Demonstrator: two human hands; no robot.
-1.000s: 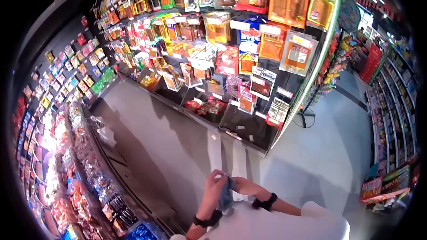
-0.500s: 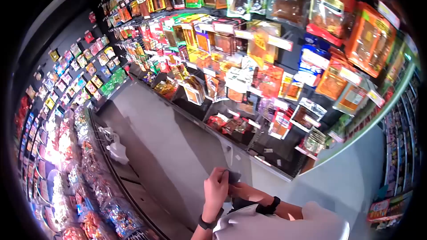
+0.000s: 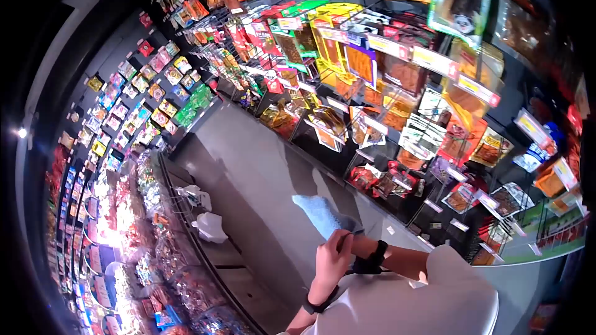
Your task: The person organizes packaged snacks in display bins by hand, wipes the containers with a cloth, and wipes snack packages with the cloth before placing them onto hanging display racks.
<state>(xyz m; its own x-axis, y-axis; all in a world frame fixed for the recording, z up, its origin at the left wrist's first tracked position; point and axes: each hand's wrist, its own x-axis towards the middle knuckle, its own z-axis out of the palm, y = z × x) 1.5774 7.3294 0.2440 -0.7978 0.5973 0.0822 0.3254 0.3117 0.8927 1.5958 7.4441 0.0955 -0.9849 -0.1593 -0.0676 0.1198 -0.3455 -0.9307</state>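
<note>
My left hand (image 3: 332, 262) is closed, its fingers curled at the near end of a light blue cloth (image 3: 316, 213). The cloth stretches out in front of my hands over the grey floor, narrowing at its far tip. My right hand (image 3: 360, 245) comes in from the right and meets my left hand at the same end of the cloth. It looks closed, though its fingers are mostly hidden. Dark bands circle both wrists, and a pale sleeve covers my upper right arm.
Racks of hanging snack packets (image 3: 347, 62) line the right side, with price tags on their hooks. Clear bins of wrapped sweets (image 3: 186, 285) run along the left. White plastic bags (image 3: 210, 227) hang by those bins. The grey floor (image 3: 248, 174) forms an aisle between them.
The cloth, earlier a small dark-looking bundle at my fingers, now extends forward as a long light blue piece. My view has turned, shifting the shelves, and my hands appear slightly further right.
</note>
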